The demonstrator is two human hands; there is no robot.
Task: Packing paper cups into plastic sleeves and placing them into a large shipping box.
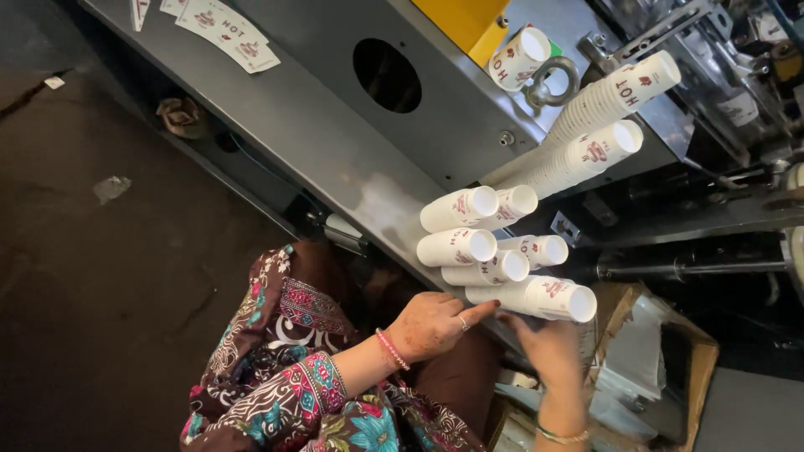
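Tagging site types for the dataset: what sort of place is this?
Most likely a paper cup factory floor. A grey metal machine carries long nested cup stacks, flat printed cup blanks lie on it, and both hands, left hand and right hand, gather loose cups.

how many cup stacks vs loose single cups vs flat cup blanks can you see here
Loose paper cups on their sides: 5
Nested cup stacks, two long and a short one between left hand and right hand: 3
Single cup at the chute: 1
Flat printed blanks: cannot tell
Total: 9

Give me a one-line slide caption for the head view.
Left hand and right hand touch the lowest stack of white paper cups lying on a grey machine table.
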